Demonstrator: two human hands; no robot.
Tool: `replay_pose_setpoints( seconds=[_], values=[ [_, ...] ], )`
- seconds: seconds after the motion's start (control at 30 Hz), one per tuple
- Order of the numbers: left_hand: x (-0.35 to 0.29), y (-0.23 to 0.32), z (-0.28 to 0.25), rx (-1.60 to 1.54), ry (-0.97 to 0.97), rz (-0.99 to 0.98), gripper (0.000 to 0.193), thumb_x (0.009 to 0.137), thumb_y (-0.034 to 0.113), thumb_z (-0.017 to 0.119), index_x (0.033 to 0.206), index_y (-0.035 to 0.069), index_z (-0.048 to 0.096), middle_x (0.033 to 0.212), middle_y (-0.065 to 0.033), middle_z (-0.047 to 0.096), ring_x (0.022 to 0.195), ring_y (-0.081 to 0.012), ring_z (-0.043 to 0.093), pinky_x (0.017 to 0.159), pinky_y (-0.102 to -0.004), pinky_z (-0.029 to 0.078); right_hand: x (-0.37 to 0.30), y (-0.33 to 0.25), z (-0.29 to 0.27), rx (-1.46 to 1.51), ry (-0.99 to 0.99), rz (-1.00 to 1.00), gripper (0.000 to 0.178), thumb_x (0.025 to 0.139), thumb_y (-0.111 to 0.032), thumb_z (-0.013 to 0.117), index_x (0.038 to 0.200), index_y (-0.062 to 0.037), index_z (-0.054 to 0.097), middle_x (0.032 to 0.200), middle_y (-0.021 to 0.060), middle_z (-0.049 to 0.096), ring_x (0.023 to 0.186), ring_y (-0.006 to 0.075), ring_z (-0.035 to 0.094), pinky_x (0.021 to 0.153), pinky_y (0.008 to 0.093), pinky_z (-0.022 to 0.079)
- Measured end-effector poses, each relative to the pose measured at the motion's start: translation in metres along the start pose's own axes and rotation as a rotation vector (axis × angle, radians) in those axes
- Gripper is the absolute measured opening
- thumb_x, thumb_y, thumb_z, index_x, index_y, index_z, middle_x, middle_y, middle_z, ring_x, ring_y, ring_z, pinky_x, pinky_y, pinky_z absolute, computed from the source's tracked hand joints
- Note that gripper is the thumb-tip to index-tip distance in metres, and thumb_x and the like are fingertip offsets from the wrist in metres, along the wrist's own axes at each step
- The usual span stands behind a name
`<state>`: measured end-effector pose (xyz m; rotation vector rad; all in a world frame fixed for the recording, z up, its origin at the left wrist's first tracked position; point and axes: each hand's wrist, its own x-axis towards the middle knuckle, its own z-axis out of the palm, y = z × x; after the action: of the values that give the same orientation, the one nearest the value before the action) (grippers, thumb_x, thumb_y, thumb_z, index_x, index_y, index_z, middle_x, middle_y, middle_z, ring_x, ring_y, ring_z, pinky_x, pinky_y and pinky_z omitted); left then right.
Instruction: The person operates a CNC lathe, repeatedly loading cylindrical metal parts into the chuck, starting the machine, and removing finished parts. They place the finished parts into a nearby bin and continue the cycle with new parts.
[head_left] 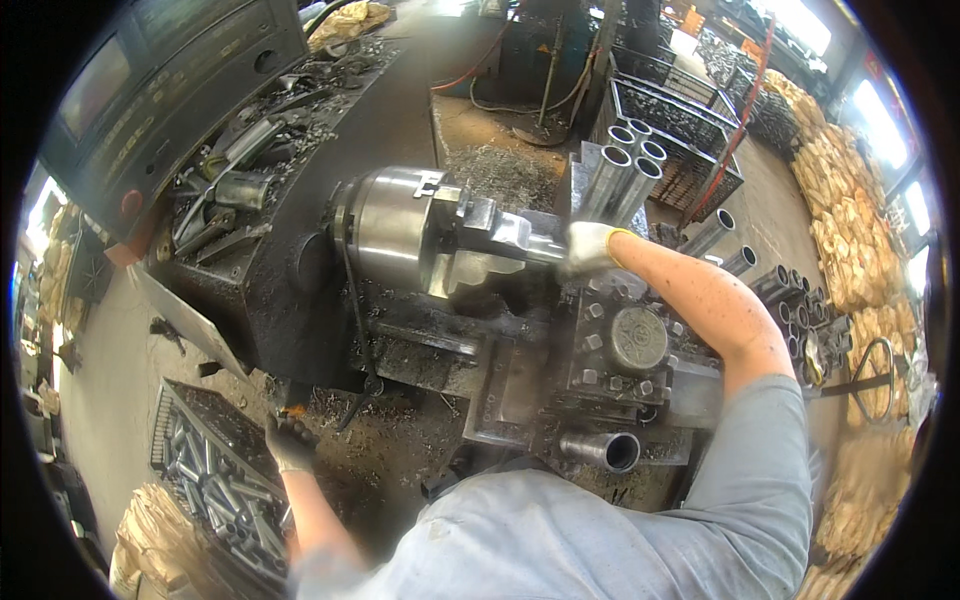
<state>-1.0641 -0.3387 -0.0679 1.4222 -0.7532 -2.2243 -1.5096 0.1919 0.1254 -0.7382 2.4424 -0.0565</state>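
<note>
My right hand [590, 248], in a white glove, is closed round the free end of a shiny metal tube [545, 248]. The tube's other end points into the jaws [490, 225] of a lathe chuck [395, 225]. At lower left, my left hand [290, 442] wears a darkened glove and is low beside the machine, near a small orange-tipped part [294, 410]. Its fingers look curled, but what they hold is hidden. A square tool post [638, 340] with several bolts stands just nearer than my right hand.
Upright tubes [612, 175] stand behind my right hand, and more tubes [790, 300] are stacked at right. One tube [602, 450] lies near my body. A crate of metal pieces [215, 470] sits at lower left. Metal chips cover the lathe bed [430, 340]. A mesh bin [680, 130] stands behind.
</note>
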Motion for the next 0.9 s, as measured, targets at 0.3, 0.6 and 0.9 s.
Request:
replay_pose_setpoints(
  seconds=[0.3,0.6,0.9],
  values=[
    [0.024,-0.003,-0.017,0.233,-0.104,0.295,0.034,0.108,0.047,0.062,0.089,0.020,0.055,0.073,0.0027,0.050,0.058,-0.0125,0.044,0.054,-0.0287,0.039,-0.044,-0.035,-0.008,0.019,0.294,0.032,0.088,0.085,-0.046,0.080,0.153,0.0010,0.052,0.129,0.0281,0.073,0.120,0.0377,0.072,0.105,0.0448,0.057],
    [-0.136,0.087,0.129,0.801,0.079,2.112,0.030,0.090,-0.004,0.075,0.119,-0.011,0.069,0.114,-0.0237,0.076,0.105,-0.0419,0.075,0.091,-0.0490,0.064,-0.290,-0.052,0.092,0.918,1.192,0.248,0.042,0.098,-0.011,0.073,0.137,0.0044,0.068,0.100,0.0073,0.074,0.090,0.0131,0.068,0.085,0.0316,0.059],
    [-0.134,0.272,0.361,1.793,0.308,1.448,0.076,0.106,0.029,0.057,0.171,0.009,0.026,0.110,-0.0278,0.078,0.100,-0.0392,0.078,0.092,-0.0531,0.059,-0.355,-0.070,0.254,0.882,1.264,0.530,0.037,0.098,-0.013,0.073,0.131,0.0053,0.072,0.113,0.0120,0.077,0.103,0.0190,0.070,0.098,0.0332,0.056]
  ],
)
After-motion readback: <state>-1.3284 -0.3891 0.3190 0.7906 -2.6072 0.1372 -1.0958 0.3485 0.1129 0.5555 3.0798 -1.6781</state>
